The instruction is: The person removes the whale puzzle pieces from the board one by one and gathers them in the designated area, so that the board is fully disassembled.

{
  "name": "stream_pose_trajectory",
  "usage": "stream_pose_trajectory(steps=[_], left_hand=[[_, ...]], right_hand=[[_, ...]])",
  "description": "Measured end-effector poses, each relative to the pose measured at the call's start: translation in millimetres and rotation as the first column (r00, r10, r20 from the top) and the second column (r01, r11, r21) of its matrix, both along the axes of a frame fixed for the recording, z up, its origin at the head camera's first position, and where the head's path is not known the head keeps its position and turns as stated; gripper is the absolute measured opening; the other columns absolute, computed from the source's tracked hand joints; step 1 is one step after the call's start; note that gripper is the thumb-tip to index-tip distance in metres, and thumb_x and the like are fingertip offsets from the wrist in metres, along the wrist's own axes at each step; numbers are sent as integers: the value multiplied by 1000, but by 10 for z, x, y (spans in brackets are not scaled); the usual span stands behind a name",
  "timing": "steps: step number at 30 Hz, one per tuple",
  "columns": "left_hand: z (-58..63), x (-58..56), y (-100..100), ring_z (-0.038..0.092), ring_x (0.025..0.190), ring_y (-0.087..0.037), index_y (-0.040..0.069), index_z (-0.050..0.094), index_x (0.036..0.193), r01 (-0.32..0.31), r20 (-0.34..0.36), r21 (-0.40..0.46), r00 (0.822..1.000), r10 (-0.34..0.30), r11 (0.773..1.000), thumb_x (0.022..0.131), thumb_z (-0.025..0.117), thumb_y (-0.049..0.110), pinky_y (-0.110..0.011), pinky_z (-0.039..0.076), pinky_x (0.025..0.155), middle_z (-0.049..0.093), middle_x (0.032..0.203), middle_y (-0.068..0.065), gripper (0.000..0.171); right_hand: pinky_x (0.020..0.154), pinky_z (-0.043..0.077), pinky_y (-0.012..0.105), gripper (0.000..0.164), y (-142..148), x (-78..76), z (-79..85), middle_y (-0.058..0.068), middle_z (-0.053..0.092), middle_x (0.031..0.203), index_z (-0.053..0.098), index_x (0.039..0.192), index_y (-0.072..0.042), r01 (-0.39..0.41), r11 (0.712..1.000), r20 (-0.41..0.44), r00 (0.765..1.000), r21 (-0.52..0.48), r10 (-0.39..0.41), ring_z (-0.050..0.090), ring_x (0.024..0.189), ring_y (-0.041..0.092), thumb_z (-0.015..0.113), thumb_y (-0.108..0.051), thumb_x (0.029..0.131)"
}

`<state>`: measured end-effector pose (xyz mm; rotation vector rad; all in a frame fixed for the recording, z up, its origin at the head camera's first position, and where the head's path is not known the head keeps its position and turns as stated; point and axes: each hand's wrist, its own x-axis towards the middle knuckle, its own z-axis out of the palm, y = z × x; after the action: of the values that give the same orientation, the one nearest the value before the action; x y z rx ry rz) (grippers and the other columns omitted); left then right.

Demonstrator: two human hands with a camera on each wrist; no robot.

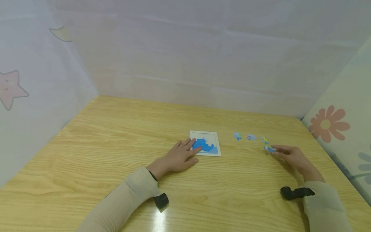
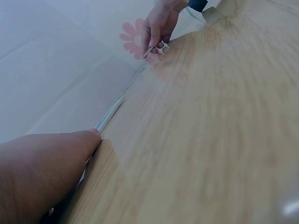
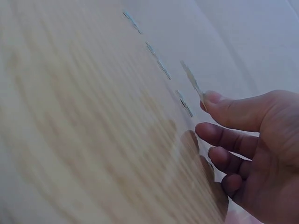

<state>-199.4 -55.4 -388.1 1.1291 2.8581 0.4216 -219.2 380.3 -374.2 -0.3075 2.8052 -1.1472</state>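
Observation:
A white-framed puzzle tray (image 1: 205, 154) lies on the table, with a blue elephant-like picture (image 1: 204, 145) partly filled in. My left hand (image 1: 181, 156) rests on its left side, fingers spread and straight over the picture. Off to the right, my right hand (image 1: 291, 157) pinches a jigsaw piece (image 3: 193, 81) between thumb and fingers, held above the table. Three loose pieces lie in a row near it: a light blue piece (image 1: 237, 136), one with a pink spot (image 1: 251, 137) and one with a yellow sun (image 1: 264, 139).
The wooden table (image 1: 116, 138) meets a pale cloth wall (image 1: 174, 58) at the back. More cloth stands at the left and right, printed with a star (image 1: 12, 89) and a red flower (image 1: 328, 123). Both wrists carry black camera mounts (image 1: 161, 201).

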Motion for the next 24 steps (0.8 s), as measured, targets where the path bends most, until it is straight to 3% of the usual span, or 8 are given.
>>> stream_pose_trajectory(steps=[4, 9, 15, 20, 24], left_hand=[[-6, -7, -5, 5, 128, -28, 19, 25, 137, 8, -5, 9, 1000, -8, 1000, 92, 30, 42, -48, 8, 98, 10, 142, -13, 51], [-14, -7, -12, 5, 128, -28, 20, 25, 137, 11, -12, 9, 1000, -11, 1000, 92, 28, 44, -48, 8, 98, 10, 142, -13, 51], [-18, -11, -7, 5, 128, -27, 20, 25, 137, 4, -17, 0, 1000, -4, 1000, 92, 28, 44, -48, 8, 98, 10, 142, -13, 51], [-11, -21, 0, 5, 128, -27, 21, 25, 138, 4, -15, -5, 1000, -5, 1000, 92, 28, 44, -47, 8, 98, 10, 142, -12, 51], [-10, -22, 5, 5, 128, -27, 20, 25, 138, 7, -16, -5, 1000, -7, 1000, 92, 28, 43, -47, 8, 98, 10, 142, -13, 51]], right_hand=[[81, 38, 42, 52, -3, -2, -18, 27, 45, 117, 44, 123, 5, -2, 1000, 34, 999, -12, 2, 43, 104, 35, 53, -30, 86], [82, 36, 45, 52, -9, -15, -39, 27, 45, 117, 44, 124, 4, -15, 1000, 54, 998, 1, 15, 39, 107, 38, 52, -30, 86], [78, 40, 33, 49, -17, -25, -49, 25, 47, 116, 47, 122, 4, -7, 999, 22, 1000, 40, 7, 43, 103, 33, 53, -29, 86], [70, 41, 21, 48, -13, -27, -52, 21, 53, 105, 47, 120, 5, -3, 999, 9, 1000, 48, 3, 50, 90, 15, 55, -26, 85], [66, 41, 20, 47, -12, -26, -61, 14, 54, 95, 47, 120, 6, 4, 999, 0, 1000, 41, -4, 47, 80, 7, 56, -24, 85]])
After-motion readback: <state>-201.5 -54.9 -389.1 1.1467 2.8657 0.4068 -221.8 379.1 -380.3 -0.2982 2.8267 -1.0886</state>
